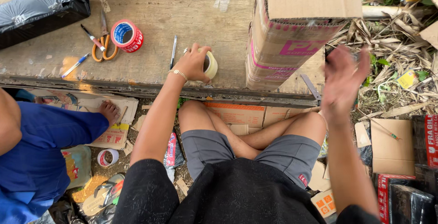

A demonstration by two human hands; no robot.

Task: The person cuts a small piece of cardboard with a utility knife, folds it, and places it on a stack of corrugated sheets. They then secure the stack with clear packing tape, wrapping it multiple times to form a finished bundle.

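My left hand (195,63) grips a roll of clear packing tape (211,65) that rests on the low wooden board (191,18). My right hand (343,79) is raised and blurred, fingers spread, holding nothing, just right of a tall cardboard box (292,27) standing on the board's right end. I sit cross-legged behind the board.
A red and white tape roll (127,36), orange-handled scissors (104,46), pens (75,65) and a black wrapped parcel (41,11) lie on the board's left. A person in blue (36,155) sits at my left. Flattened cardboard (391,146) and dry leaves cover the ground at right.
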